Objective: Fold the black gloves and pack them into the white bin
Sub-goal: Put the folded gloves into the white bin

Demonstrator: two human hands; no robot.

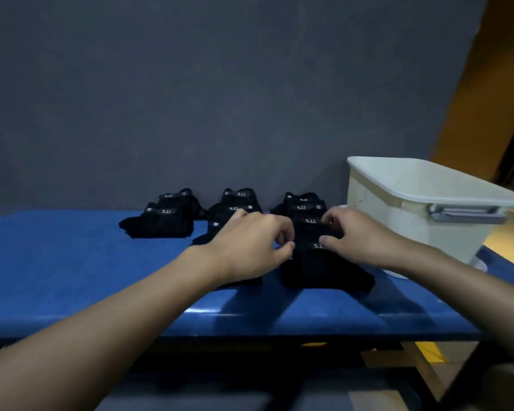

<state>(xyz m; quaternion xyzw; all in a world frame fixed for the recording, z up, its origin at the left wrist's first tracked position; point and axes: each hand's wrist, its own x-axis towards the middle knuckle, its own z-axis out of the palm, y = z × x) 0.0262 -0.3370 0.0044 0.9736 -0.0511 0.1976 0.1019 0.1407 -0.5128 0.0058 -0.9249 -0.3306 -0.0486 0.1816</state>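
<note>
A person's left hand [250,241] and right hand [358,232] reach over a blue table [72,262]. With fingers curled, both pinch the top of the nearest stack of black gloves [324,271]. White "5.11" lettering shows on the glove straps. Further glove piles [161,221] bearing the same mark sit behind, by a grey wall [220,84]. The white bin [398,209], with its grey handle [466,213], stands just right of the gloves.
</note>
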